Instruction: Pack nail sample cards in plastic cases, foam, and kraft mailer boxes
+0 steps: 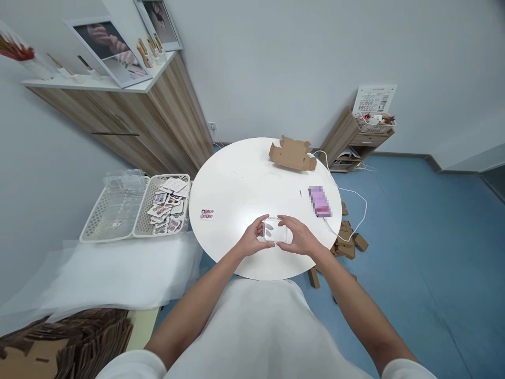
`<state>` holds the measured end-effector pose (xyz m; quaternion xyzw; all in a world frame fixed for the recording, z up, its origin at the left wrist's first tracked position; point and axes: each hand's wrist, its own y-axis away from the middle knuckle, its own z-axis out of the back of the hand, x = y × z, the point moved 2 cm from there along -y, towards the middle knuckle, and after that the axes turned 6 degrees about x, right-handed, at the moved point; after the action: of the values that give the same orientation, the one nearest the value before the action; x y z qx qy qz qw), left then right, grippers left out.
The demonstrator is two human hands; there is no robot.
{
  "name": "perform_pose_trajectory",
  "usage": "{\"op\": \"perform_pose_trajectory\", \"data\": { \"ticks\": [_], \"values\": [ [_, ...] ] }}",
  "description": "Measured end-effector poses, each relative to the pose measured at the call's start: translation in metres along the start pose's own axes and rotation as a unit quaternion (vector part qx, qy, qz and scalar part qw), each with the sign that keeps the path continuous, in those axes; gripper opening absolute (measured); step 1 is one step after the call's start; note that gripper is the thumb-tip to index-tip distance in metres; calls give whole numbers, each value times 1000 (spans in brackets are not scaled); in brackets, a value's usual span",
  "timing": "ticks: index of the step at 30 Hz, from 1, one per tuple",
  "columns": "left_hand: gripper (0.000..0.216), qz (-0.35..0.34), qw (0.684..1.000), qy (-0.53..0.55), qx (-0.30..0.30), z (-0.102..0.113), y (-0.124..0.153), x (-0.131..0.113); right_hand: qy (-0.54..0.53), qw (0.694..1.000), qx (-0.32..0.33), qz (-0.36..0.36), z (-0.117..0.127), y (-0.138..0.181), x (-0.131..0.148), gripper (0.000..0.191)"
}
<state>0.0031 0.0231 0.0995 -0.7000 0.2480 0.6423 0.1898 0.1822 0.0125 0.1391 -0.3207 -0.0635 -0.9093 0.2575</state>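
A small clear plastic case point(273, 230) with dark shapes inside sits between both hands over the near part of the round white table point(244, 184). My left hand point(252, 239) grips its left side with curled fingers. My right hand point(300, 236) closes over its right side and top. A small card of nail stickers point(206, 213) lies on the table to the left of my hands. A partly folded cardboard box point(292, 153) rests at the table's far edge.
A phone point(319, 201) on a white cable point(355, 197) lies at the table's right. Left of the table stand a white basket of sticker cards point(168, 205) and a basket of clear cases point(114, 208). Small cardboard boxes point(347, 243) litter the blue floor.
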Motion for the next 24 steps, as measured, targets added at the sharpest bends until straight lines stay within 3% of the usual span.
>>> {"op": "perform_pose_trajectory", "data": {
  "ticks": [11, 24],
  "values": [
    [84, 5, 997, 82, -10, -8, 3, 3, 16, 998, -36, 55, 0, 0, -1, 42],
    [82, 10, 995, 93, -17, -5, 5, 2, 14, 996, -53, 65, -7, -4, -4, 42]
  ]
}}
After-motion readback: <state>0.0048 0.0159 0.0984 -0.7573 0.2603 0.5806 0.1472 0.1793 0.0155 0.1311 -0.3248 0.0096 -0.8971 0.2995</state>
